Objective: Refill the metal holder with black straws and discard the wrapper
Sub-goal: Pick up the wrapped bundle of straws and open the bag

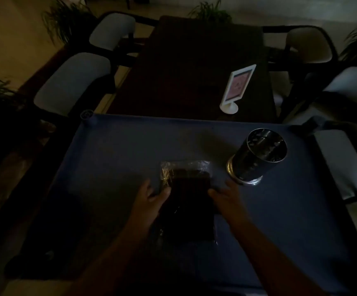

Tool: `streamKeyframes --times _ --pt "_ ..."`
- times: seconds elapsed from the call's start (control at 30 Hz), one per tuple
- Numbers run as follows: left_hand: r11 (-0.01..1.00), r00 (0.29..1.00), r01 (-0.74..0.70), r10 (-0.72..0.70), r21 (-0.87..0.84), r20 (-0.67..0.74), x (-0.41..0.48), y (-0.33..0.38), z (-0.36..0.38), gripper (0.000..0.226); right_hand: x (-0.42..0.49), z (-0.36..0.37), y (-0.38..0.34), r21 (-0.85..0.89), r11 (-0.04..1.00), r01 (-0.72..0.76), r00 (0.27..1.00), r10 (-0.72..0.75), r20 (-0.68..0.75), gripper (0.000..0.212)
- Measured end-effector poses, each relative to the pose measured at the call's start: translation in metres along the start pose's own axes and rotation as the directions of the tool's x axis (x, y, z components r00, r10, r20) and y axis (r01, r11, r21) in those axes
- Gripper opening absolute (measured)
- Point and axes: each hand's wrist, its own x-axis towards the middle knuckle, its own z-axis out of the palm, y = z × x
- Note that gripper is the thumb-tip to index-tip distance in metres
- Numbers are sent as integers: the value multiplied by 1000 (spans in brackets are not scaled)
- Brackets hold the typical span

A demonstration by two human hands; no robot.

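Observation:
A pack of black straws (189,201) in a clear plastic wrapper (184,167) lies flat in the middle of the blue tray-like surface (109,167). My left hand (151,199) grips the pack's left edge, thumb on top. My right hand (224,197) holds the pack's right edge. The round metal holder (256,157) stands upright to the right of the pack, just beyond my right hand; its inside is too dark to read. The scene is very dim.
A dark table (194,71) lies beyond the blue surface, with a white sign stand (236,88) on it. Pale-seated chairs (72,82) flank both sides. Potted plants (62,20) stand at the back and left.

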Motion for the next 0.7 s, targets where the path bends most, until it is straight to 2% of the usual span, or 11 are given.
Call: streamKeyframes --times 0.1,0.17,0.23,0.27,0.43,0.5,0.53,0.63,0.7 --pt "999 999 5 -3 34 -33 2 2 2 81 3 -3 -1 25 999 -33 999 32 31 36" --pt "1000 999 20 -19 9 -42 4 0 3 67 6 -3 1 16 998 -55 997 54 46 24" --pt "1000 998 14 -14 -1 -53 6 0 5 45 7 -2 1 7 999 -52 997 52 53 22" --pt "1000 998 24 -24 -7 -55 6 1 5 41 6 -2 1 12 999 -50 997 49 57 21" --pt "995 996 94 -94 -30 -1 6 -6 4 45 8 4 6 37 992 -118 990 114 85 14" --pt "994 995 104 -104 -42 8 6 -9 3 47 6 7 10 58 983 -175 980 168 109 32" --pt "994 994 104 -104 -36 16 6 -10 2 49 6 8 13 63 979 -195 975 187 124 34" --pt "996 994 94 -94 13 48 6 -17 2 51 4 6 19 -11 983 -185 974 185 130 12" --pt "997 996 78 -79 14 45 3 -19 3 49 3 6 21 -54 982 -179 974 184 128 9"
